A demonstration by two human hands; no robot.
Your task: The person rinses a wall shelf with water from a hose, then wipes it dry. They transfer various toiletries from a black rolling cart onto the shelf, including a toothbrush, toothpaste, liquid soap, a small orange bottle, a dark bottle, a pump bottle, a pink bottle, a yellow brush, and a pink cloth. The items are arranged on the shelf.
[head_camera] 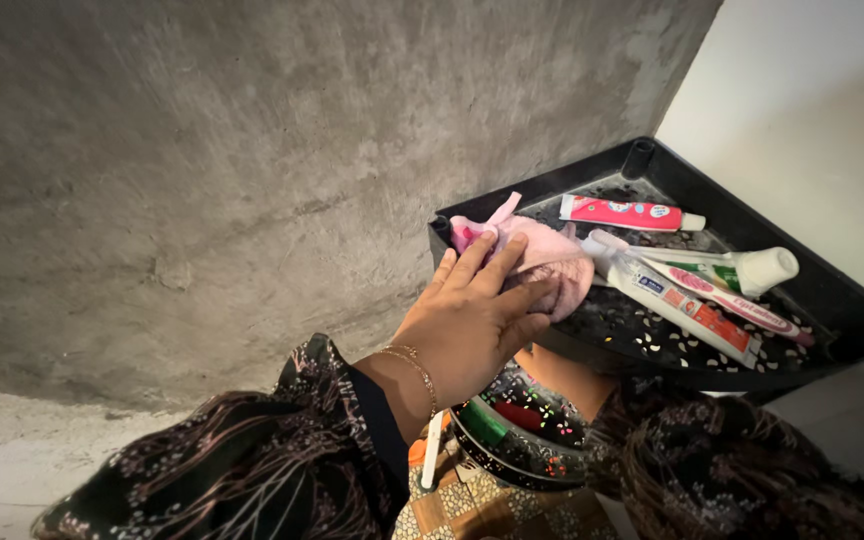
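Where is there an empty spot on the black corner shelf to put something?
Bare shelf shows behind the pink tube, toward the back corner, and along the front edge below the long tubes. The left end is crowded: the left hand presses a pink cloth there.

A corner shelf [857,310] sits where two walls meet. On it, a cloth [552,262] lies at the left end under the fingers of the left hand [472,325]. A small tube [632,213] lies near the back corner. Two longer tubes [697,305] and a capped tube [742,268] lie together right of the cloth, toward the front edge.
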